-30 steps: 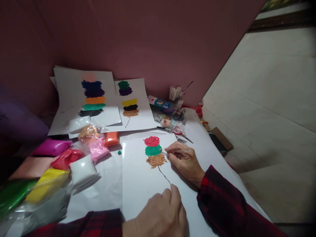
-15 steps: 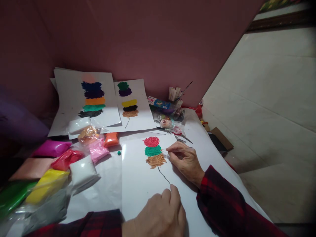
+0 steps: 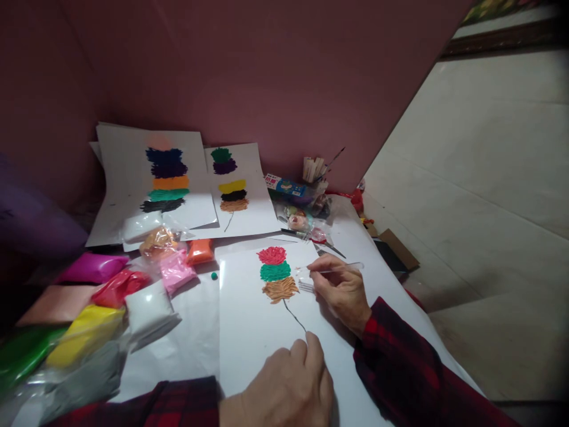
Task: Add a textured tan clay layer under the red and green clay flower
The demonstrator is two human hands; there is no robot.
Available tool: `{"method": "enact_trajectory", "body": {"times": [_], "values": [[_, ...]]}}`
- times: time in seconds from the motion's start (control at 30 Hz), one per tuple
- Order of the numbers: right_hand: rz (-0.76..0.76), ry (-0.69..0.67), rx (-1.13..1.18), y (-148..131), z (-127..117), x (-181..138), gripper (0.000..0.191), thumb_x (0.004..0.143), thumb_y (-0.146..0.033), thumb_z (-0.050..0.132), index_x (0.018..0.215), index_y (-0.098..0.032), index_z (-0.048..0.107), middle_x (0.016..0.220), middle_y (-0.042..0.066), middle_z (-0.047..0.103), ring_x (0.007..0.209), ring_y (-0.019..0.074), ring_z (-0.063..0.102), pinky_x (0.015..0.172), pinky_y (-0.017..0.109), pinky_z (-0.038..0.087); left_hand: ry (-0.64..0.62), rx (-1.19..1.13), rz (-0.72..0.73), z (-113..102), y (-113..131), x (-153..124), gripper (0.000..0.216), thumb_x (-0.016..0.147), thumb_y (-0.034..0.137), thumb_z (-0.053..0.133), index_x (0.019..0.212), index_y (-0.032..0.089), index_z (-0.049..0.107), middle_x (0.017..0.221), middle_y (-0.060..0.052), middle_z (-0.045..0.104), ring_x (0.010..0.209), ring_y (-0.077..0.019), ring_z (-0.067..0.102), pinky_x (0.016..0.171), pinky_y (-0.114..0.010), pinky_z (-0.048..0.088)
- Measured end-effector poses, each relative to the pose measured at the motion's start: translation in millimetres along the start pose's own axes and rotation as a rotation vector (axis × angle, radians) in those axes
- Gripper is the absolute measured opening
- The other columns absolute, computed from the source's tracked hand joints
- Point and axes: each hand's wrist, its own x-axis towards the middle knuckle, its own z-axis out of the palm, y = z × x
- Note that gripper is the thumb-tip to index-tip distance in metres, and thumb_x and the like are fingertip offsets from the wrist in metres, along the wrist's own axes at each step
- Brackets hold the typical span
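Note:
On a white sheet of paper lie textured clumps of what looks like clay: red, green and brown, one below the other. A thin dark strand runs from the brown clump down to the fingertips of my left hand. That hand is closed and rests low on the sheet; whatever its fingertips pinch is hidden. My right hand pinches a clear plastic fork, its tip just right of the green clump. Dark tine-like lines, perhaps its shadow, show below the tip.
Bagged clay in many colours, such as the yellow packet and white packet, lies at left. A green ball sits beside the sheet. Finished-looking sheets lean behind. Scissors and bagged items lie behind my right hand.
My right hand has drawn slightly right with the fork, so its tip is off the clumps and its clear handle shows more. The left hand stays in place.

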Motion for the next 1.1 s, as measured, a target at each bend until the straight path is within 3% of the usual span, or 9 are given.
{"method": "enact_trajectory", "body": {"times": [0.2, 0.47, 0.6, 0.8, 1.1], "values": [[0.023, -0.093, -0.045, -1, -6, -8, 0.007, 0.074, -0.012, 0.057, 0.074, -0.017, 0.062, 0.064, -0.001, 0.056, 0.045, 0.0083, 0.048, 0.041, 0.021, 0.037, 0.025, -0.013, 0.014, 4, -3, 2, 0.022, 0.085, 0.007, 0.036, 0.087, 0.011, 0.058, 0.086, -0.011, 0.063, 0.058, -0.0182, 0.055, 0.039, -0.028, 0.043], [0.121, -0.160, -0.063, 0, -9, -7, 0.005, 0.076, -0.015, 0.054, 0.077, -0.016, 0.059, 0.050, -0.006, 0.045, 0.042, 0.0082, 0.039, 0.040, 0.021, 0.031, -0.006, -0.012, 0.011, 3, -1, 0, 0.022, 0.085, 0.006, 0.036, 0.092, 0.009, 0.057, 0.093, -0.014, 0.063, 0.059, -0.0179, 0.056, 0.039, -0.028, 0.043], [0.075, -0.173, -0.073, -1, -8, -6, 0.006, 0.075, -0.014, 0.054, 0.076, -0.015, 0.060, 0.053, -0.005, 0.047, 0.042, 0.0075, 0.040, 0.040, 0.021, 0.031, 0.010, -0.031, 0.019, 3, -1, 0, 0.021, 0.085, 0.006, 0.036, 0.087, 0.011, 0.056, 0.085, -0.011, 0.063, 0.058, -0.0184, 0.055, 0.038, -0.028, 0.041], [-0.005, -0.239, -0.063, -6, -6, -7, 0.007, 0.076, -0.013, 0.054, 0.075, -0.014, 0.061, 0.058, -0.004, 0.049, 0.041, 0.0063, 0.041, 0.039, 0.020, 0.031, -0.045, -0.103, 0.072, 12, -1, 2, 0.019, 0.085, 0.007, 0.038, 0.089, 0.011, 0.056, 0.097, -0.015, 0.065, 0.058, -0.0193, 0.057, 0.036, -0.028, 0.041], [-0.076, -0.276, -0.093, -10, -2, -8, 0.009, 0.077, -0.012, 0.052, 0.076, -0.012, 0.061, 0.063, -0.001, 0.055, 0.039, 0.0051, 0.041, 0.038, 0.019, 0.032, 0.007, -0.093, 0.058, 13, -1, 1, 0.018, 0.085, 0.008, 0.038, 0.088, 0.010, 0.056, 0.096, -0.017, 0.066, 0.057, -0.0199, 0.058, 0.036, -0.029, 0.042]]}}
